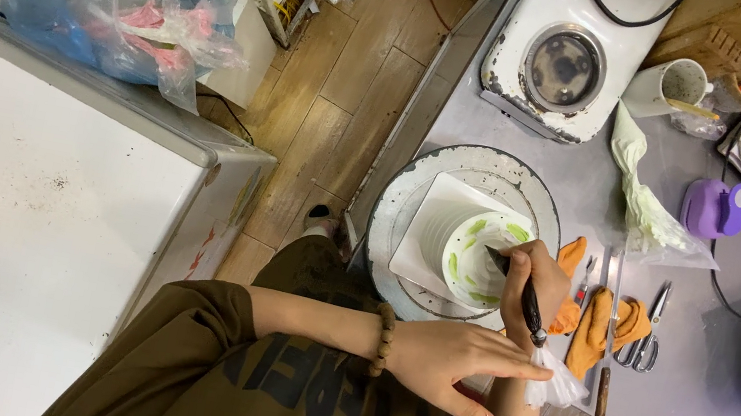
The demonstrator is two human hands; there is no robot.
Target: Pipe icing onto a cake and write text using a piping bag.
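In the centre of the frame the right hand (536, 278) grips closed a black piping tool (522, 296) whose tip touches the small white cake (481, 256) on the turntable (413, 195), while the left hand (455, 360) lies open, fingers flat, across the right forearm.

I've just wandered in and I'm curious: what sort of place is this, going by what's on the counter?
Probably a small cake-decorating workshop or bakery kitchen. The right hand pipes onto a small white cake with green marks on a round turntable, a used piping bag lies nearby, and spatulas and scissors sit on the steel counter.
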